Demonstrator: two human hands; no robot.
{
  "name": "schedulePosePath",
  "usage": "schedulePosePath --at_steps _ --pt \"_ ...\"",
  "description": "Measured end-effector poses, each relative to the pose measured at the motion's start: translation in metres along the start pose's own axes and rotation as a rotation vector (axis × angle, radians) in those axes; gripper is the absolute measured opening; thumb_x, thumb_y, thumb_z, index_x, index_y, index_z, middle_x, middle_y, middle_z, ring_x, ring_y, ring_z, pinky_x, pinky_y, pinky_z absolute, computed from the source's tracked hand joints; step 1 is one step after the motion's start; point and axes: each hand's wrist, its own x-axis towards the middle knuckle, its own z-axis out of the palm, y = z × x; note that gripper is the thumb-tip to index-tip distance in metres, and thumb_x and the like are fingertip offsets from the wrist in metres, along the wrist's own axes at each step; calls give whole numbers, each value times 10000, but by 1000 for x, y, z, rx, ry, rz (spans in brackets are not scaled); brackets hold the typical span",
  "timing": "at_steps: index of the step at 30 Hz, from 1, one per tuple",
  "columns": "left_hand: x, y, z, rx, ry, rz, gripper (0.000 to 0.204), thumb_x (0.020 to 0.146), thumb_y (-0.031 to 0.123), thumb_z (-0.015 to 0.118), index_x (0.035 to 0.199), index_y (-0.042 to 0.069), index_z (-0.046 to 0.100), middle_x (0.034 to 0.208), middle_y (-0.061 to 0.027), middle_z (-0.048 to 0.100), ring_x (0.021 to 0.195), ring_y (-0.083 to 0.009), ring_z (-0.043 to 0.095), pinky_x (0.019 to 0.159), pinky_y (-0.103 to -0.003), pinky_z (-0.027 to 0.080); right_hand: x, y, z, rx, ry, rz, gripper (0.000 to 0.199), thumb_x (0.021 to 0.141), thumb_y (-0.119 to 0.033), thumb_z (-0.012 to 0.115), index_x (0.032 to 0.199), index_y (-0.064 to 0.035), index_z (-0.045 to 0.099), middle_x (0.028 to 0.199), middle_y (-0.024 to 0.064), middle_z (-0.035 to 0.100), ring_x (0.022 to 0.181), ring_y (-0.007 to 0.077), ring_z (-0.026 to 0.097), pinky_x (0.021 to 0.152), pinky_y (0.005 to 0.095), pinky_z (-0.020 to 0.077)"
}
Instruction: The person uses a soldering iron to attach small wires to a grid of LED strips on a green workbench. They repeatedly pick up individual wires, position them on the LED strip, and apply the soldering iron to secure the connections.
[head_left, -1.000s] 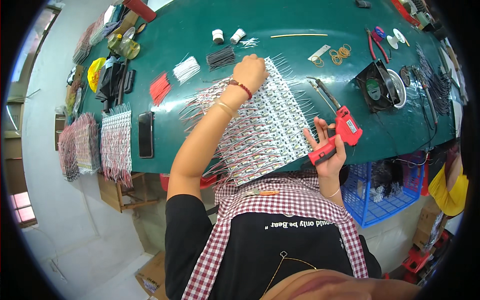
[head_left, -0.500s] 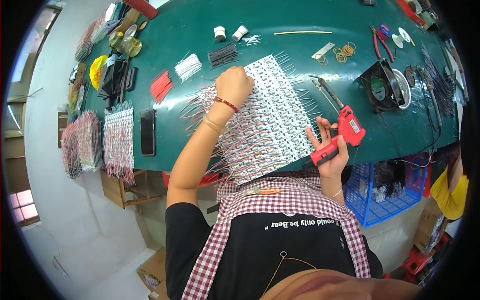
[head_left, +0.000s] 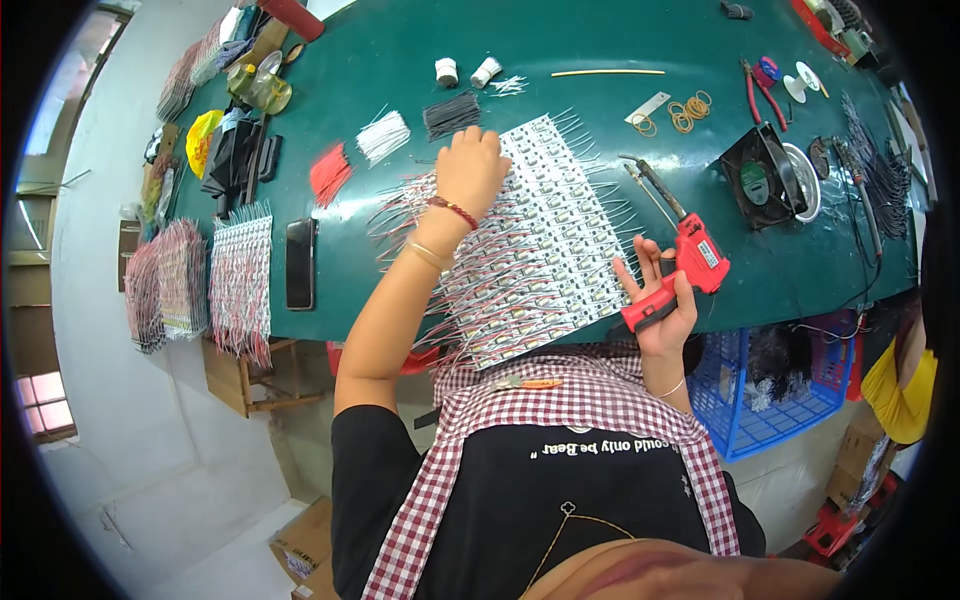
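Note:
A white sheet of small circuit boards (head_left: 545, 225) lies tilted on the green table, with rows of thin red and white wires along its left part and bare wire ends at its right edge. Over its upper left corner is my left hand (head_left: 472, 172), knuckles up and fingers curled down; their tips and anything in them are hidden. Just beyond those knuckles is a bundle of short black wires (head_left: 452, 115). My right hand (head_left: 660, 315) holds the handle of a red soldering gun (head_left: 697, 255) beside the sheet's right edge, its tip pointing away to the upper left.
White wires (head_left: 383, 137) and red wires (head_left: 330, 174) lie left of the black ones. A phone (head_left: 300, 265) and finished-looking wired sheets (head_left: 240, 285) are farther left. To the right are a black fan (head_left: 762, 178), rubber bands (head_left: 690, 110) and red-handled pliers (head_left: 765, 98); a blue crate (head_left: 735, 400) stands below.
My left hand has shifted slightly, from a tight fist to fingers more loosely curled near the black wires. My right hand and the soldering gun stay put.

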Motion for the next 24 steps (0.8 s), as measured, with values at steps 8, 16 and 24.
schedulePosePath --at_steps 8,16,24 --pt "-3 -5 10 -69 -71 6 157 785 193 654 804 47 600 905 -117 550 912 -310 548 737 -444 463 0 1 -2 32 -4 -18 254 913 -232 546 1100 -67 501 1238 166 529 1330 311 350 1085 622 232" --pt "-6 -9 21 -151 48 -4 148 788 139 575 747 7 629 817 -162 577 805 -349 570 678 -465 480 -1 2 -4 28 -9 -17 249 916 -228 537 1109 -75 495 1233 174 516 1320 310 357 1072 608 277" --pt "2 -7 5 -211 -211 -303 225 669 215 611 689 -4 658 764 -229 640 750 -394 621 692 -443 498 1 1 -3 23 -13 -24 251 911 -227 550 1106 -78 498 1241 172 521 1329 308 347 1069 617 271"
